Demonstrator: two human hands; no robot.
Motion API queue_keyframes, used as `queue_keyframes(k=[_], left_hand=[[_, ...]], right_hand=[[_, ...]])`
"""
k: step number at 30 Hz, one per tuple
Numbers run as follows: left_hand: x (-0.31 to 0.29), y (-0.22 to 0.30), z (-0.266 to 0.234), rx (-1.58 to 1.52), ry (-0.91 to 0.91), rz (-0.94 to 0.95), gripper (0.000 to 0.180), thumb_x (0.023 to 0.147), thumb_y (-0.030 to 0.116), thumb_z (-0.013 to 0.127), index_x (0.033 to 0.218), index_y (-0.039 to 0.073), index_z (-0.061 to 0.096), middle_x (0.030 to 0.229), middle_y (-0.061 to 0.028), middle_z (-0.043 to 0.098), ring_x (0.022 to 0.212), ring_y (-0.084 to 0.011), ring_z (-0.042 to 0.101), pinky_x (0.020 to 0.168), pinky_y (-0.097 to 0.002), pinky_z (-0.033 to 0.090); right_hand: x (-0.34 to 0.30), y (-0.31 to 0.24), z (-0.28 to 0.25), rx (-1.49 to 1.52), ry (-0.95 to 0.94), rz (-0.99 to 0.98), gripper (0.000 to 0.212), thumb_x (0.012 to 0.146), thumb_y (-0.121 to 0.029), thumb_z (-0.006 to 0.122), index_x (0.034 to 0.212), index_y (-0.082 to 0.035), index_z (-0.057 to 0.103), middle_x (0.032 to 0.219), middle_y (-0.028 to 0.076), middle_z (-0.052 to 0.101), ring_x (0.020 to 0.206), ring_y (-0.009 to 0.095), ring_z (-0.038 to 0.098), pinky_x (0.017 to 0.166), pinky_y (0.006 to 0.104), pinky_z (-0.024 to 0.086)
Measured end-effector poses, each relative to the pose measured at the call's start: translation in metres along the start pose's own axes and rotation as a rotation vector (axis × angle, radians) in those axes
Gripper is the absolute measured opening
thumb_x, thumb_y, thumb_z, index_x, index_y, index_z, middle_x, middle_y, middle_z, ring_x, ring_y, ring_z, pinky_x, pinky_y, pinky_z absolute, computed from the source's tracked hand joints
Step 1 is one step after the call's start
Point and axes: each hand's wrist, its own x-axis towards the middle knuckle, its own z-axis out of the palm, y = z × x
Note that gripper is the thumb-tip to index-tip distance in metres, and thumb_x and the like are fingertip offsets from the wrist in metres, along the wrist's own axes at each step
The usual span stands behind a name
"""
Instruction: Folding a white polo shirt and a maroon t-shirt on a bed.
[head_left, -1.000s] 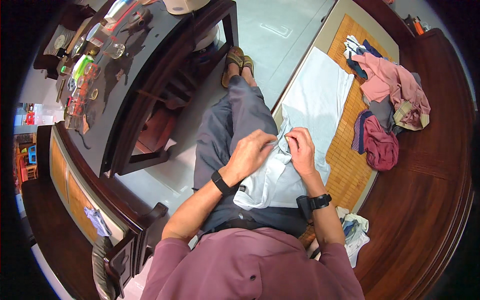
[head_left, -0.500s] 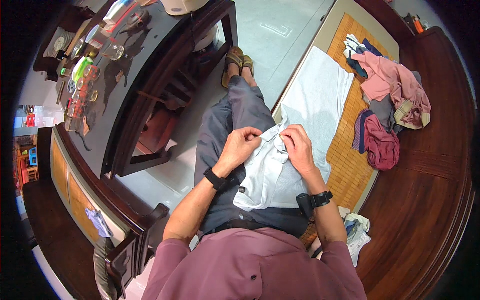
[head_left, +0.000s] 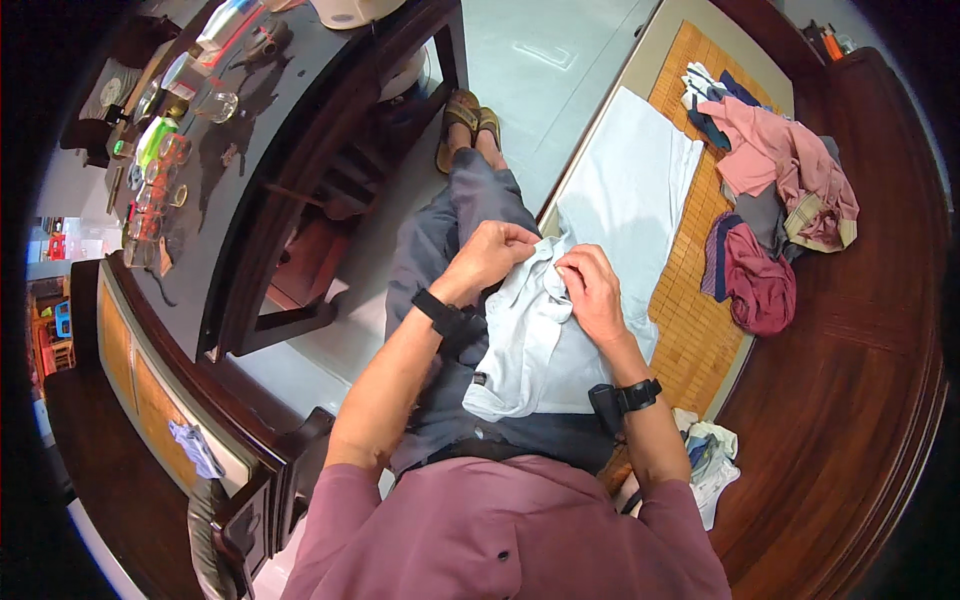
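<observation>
A pale blue-white shirt (head_left: 610, 230) lies across my lap and over the bench to the right, its lower part spread flat and its near end bunched on my thighs. My left hand (head_left: 492, 258) pinches the folded edge of the shirt between thumb and fingers. Close beside it, my right hand (head_left: 592, 285) is also closed on the cloth, with thumb and fingertips pressed together at a small light spot I cannot make out clearly. A small dark tag (head_left: 480, 378) shows at the shirt's near left edge. Both wrists wear black bands.
On the bench's bamboo mat (head_left: 690, 270) sit crumpled pink clothes (head_left: 775, 150) and a dark red garment (head_left: 760, 280). More crumpled clothes (head_left: 710, 465) lie by my right elbow. Left stands a dark table (head_left: 250, 130) with glass cups (head_left: 217, 105) on it.
My left hand has shifted up and slightly right along the shirt's edge, closer to my right hand. The right hand has stayed nearly in place, still pinching the cloth.
</observation>
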Motion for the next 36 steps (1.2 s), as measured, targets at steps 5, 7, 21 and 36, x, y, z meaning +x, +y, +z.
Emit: queue_keyframes(k=[5, 7, 21, 36], left_hand=[[-0.002, 0.007, -0.007, -0.143, -0.103, -0.126, 0.032, 0.093, 0.005, 0.07, 0.123, -0.004, 0.068, 0.087, 0.0009, 0.067, 0.07, -0.0091, 0.06, 0.067, -0.0259, 0.052], [-0.009, 0.013, -0.002, 0.015, -0.063, -0.03, 0.038, 0.089, 0.004, 0.073, 0.125, -0.003, 0.064, 0.087, -0.0025, 0.066, 0.075, -0.0135, 0.063, 0.072, -0.0297, 0.053], [-0.021, 0.016, 0.024, 0.54, 0.282, 0.383, 0.019, 0.089, 0.009, 0.066, 0.102, -0.004, 0.071, 0.095, -0.0229, 0.071, 0.092, -0.042, 0.071, 0.082, -0.0466, 0.056], [-0.003, 0.005, 0.0, 0.146, -0.001, 0.033, 0.025, 0.1, 0.018, 0.067, 0.106, -0.005, 0.075, 0.088, 0.0042, 0.067, 0.077, -0.0039, 0.056, 0.067, -0.0232, 0.046]], right_hand=[[0.0, -0.001, 0.002, 0.014, -0.007, 0.027, 0.011, 0.091, 0.002, 0.071, 0.1, 0.001, 0.067, 0.103, 0.016, 0.066, 0.092, 0.033, 0.069, 0.08, 0.0395, 0.056], [0.001, 0.0, 0.003, 0.019, -0.001, 0.013, 0.011, 0.09, 0.002, 0.071, 0.1, 0.001, 0.066, 0.103, 0.016, 0.066, 0.092, 0.033, 0.069, 0.08, 0.0396, 0.056], [0.002, 0.0, 0.0, -0.007, 0.004, 0.022, 0.012, 0.091, 0.0, 0.071, 0.102, 0.0, 0.067, 0.104, 0.016, 0.066, 0.092, 0.034, 0.069, 0.079, 0.04, 0.057], [0.005, -0.004, 0.0, -0.013, 0.018, -0.007, 0.01, 0.091, 0.001, 0.072, 0.1, -0.001, 0.066, 0.101, 0.013, 0.066, 0.088, 0.03, 0.069, 0.075, 0.0384, 0.057]])
